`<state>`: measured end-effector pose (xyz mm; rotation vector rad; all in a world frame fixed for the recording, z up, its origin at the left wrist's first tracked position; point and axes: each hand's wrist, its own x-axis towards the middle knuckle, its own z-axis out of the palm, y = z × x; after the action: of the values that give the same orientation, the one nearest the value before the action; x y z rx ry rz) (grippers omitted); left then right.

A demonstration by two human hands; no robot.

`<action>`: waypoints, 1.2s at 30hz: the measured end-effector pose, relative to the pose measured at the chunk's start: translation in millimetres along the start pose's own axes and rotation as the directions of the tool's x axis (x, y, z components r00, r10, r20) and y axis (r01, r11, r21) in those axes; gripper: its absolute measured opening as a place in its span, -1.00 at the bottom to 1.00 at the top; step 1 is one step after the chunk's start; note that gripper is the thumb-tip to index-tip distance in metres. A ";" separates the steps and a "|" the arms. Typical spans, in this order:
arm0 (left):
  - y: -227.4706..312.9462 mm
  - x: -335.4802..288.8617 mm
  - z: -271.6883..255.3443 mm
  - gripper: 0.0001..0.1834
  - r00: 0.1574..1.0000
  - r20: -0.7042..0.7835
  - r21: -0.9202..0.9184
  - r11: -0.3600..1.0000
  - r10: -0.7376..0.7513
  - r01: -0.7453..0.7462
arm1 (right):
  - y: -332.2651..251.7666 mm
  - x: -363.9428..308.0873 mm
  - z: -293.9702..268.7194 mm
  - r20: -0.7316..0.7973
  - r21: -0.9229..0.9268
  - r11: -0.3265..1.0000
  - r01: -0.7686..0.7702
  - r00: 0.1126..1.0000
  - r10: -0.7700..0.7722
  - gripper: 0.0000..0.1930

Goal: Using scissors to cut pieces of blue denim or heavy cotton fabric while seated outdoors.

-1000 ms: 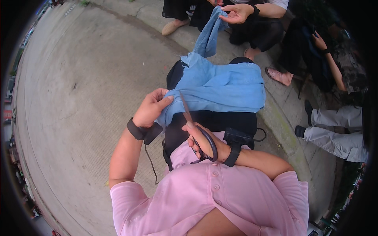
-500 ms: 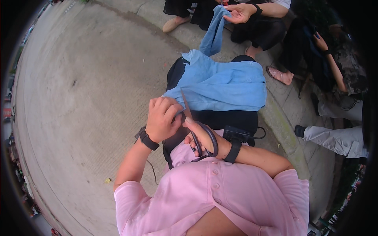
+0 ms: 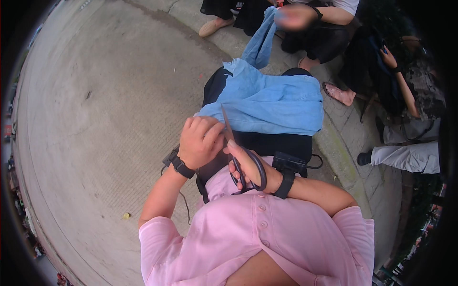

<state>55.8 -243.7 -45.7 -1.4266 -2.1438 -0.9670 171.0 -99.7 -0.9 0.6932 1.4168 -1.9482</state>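
Blue cloth (image 3: 274,102) lay above frame centre; I saw the right hand (image 3: 249,166) holding scissors (image 3: 228,126), the left hand (image 3: 200,143) curled, its hold unclear.

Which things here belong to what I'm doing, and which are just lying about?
Part of it:
light blue fabric, left hand at its edge
black-handled metal scissors, in right hand

Just about:
small yellowish scrap on grey concrete ground
tan flat shoe, another person's

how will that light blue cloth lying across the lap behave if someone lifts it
The light blue, rumpled cloth would probably hang floppy, since it drapes in soft folds over the black clothing. It looks thin, so likely light for its size. Its ragged far-left edge might fray if tugged.
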 end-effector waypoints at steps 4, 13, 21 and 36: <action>-7.8 -8.7 3.8 -0.67 0.997 -0.064 0.070 0.997 0.040 -0.035 | -7.1 0.1 2.7 0.001 -0.042 0.999 0.016 1.000 -0.016 -0.14; 12.2 27.2 11.9 -0.64 0.983 -0.162 0.055 0.996 0.081 -0.073 | -51.5 -36.9 -24.3 -0.068 -0.207 0.972 0.110 0.990 -0.126 -0.29; 45.4 36.3 35.3 -0.64 0.973 -0.141 0.019 0.983 0.185 -0.184 | -22.1 -78.2 -44.7 -0.112 -0.134 0.989 0.062 0.991 -0.077 -0.34; 83.0 35.1 57.9 -0.68 0.982 -0.062 0.004 0.984 0.177 -0.177 | 13.0 -103.1 -77.9 -0.069 -0.503 0.827 0.251 0.942 -0.328 -0.32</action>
<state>120.3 -158.8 -35.3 -1.5376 -1.9349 -0.9335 253.6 -9.7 43.2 0.4077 2.1169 -1.6552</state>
